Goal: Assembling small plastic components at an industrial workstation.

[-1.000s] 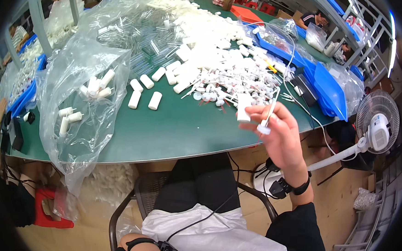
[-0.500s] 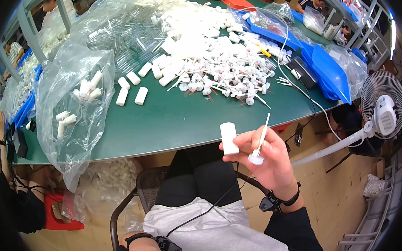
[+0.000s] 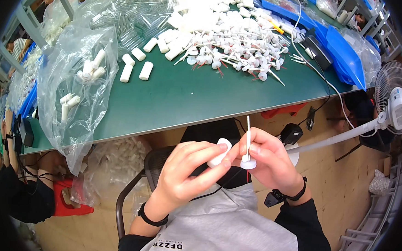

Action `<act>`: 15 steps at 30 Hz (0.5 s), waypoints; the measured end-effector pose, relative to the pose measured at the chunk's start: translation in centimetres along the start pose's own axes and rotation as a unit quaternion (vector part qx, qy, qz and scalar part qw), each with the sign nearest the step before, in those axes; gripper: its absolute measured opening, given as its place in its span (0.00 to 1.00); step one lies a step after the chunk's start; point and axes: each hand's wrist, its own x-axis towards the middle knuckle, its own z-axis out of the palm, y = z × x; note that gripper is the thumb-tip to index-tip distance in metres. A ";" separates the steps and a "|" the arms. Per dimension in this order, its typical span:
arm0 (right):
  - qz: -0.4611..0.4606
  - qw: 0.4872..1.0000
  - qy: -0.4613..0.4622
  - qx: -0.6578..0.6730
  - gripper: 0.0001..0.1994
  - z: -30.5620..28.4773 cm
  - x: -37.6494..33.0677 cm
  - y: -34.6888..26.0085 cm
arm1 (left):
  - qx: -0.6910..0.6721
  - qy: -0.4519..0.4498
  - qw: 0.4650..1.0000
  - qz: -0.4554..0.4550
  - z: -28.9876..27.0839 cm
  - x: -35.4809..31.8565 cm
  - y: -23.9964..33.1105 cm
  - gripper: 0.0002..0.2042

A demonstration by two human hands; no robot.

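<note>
In front of my lap, just off the table's near edge, my left hand (image 3: 185,173) is closed around a white hollow-looking cylinder (image 3: 219,153), which is tilted. Close beside it, my right hand (image 3: 272,161) pinches a thin white stem with a round cap (image 3: 248,163). The stem points up, and a short red wire hangs below the cap. The fingertips of both hands nearly meet, and whether they touch is hard to tell. Several loose white cylinders (image 3: 145,70) lie on the green table (image 3: 165,106), left of a heap of similar capped stems (image 3: 242,50).
A clear plastic bag (image 3: 70,83) with several white pieces drapes over the table's left edge. Clear tubes (image 3: 140,29) are piled behind. Blue scoop-like trays (image 3: 345,58), a white cable (image 3: 323,78) and a fan (image 3: 398,100) are at right. People sit at the far left and back.
My left hand has risen from my lap and taken hold of the white cylinder, which was in my right fingers. My right hand keeps the capped stem. The view has shifted slightly.
</note>
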 end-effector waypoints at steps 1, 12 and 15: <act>0.009 1.000 0.006 0.010 0.08 0.1 0.1 0.0 | -0.001 -0.002 1.000 -0.002 -0.1 -0.2 -0.1 0.18; -0.008 0.981 0.115 -0.153 0.03 0.1 0.2 -0.6 | -0.432 0.163 0.819 -0.340 -0.8 -1.5 0.6 0.12; 0.035 0.991 0.061 -0.112 0.04 -0.6 0.1 -1.4 | -0.453 0.149 0.807 -0.350 -1.2 -1.6 0.6 0.12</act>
